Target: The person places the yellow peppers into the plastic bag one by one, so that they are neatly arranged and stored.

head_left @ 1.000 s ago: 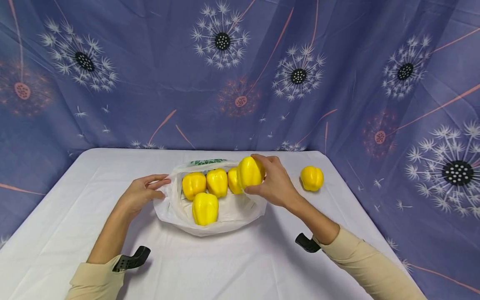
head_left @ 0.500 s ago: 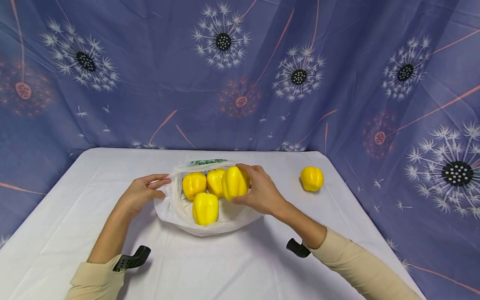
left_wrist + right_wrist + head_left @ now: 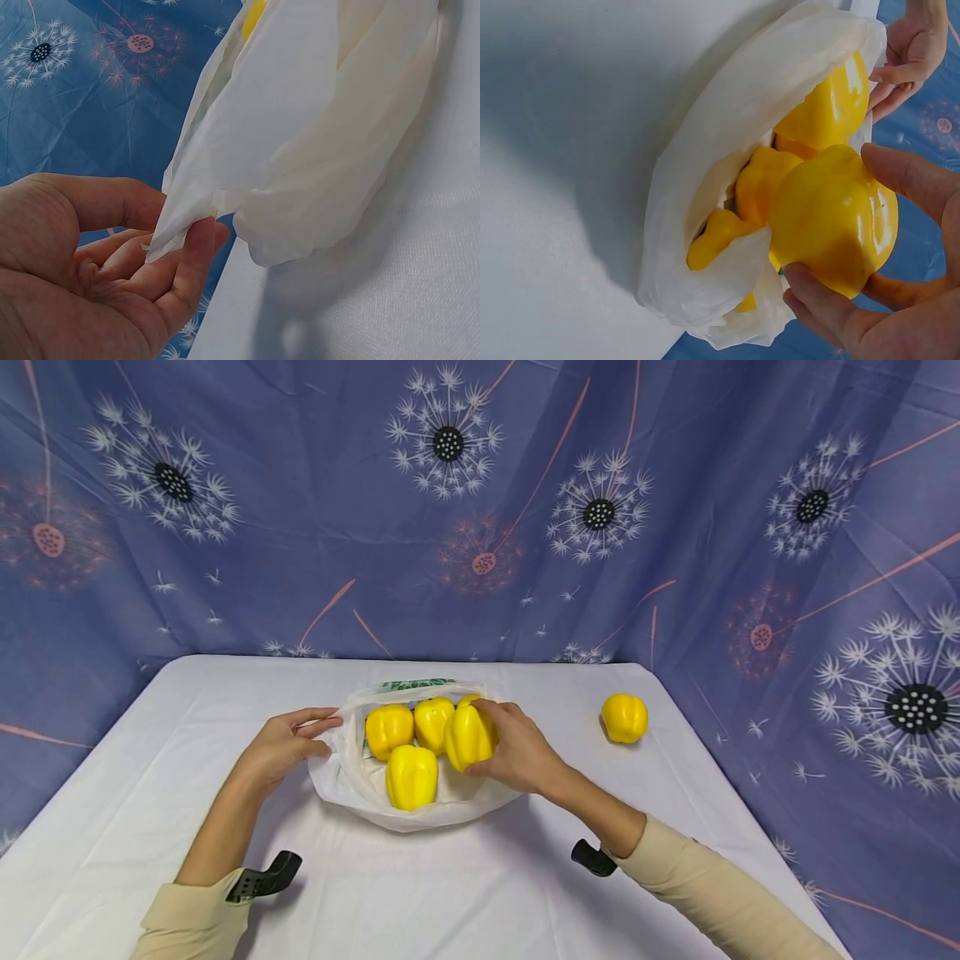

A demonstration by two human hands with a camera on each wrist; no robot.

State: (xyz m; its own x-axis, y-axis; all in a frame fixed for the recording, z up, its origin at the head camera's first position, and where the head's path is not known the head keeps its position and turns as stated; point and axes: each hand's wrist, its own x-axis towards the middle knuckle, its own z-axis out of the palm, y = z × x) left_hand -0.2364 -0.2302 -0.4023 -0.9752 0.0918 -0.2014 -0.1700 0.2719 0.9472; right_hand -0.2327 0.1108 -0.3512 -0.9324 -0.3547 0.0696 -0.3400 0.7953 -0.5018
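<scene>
The right hand [image 3: 525, 756] grips a yellow pepper [image 3: 468, 739] between thumb and fingers, holding it at the right side of the mouth of a white plastic bag [image 3: 450, 818]; whether this pepper touches the ones around it cannot be told. The left hand [image 3: 279, 750] pinches the bag's left edge, with thin plastic caught between thumb and fingers in the left wrist view. Inside the bag sit more yellow peppers: one at the back left [image 3: 389, 732], one beside it toward the middle [image 3: 432, 723], one nearer the front rim [image 3: 412, 778], and one mostly hidden behind the held pepper, only a bit of its top showing in the head view. A green print [image 3: 417, 684] marks the bag's far side. Beige sleeves [image 3: 697, 877] cover both forearms, and a black mount [image 3: 262, 878] sits at each wrist. Well apart to the right of the bag, a lone pepper [image 3: 625, 718] lies on the white-covered bench [image 3: 420, 893]. Beyond the bench hangs a blue-purple curtain [image 3: 337, 485] patterned with white and pink dandelions
</scene>
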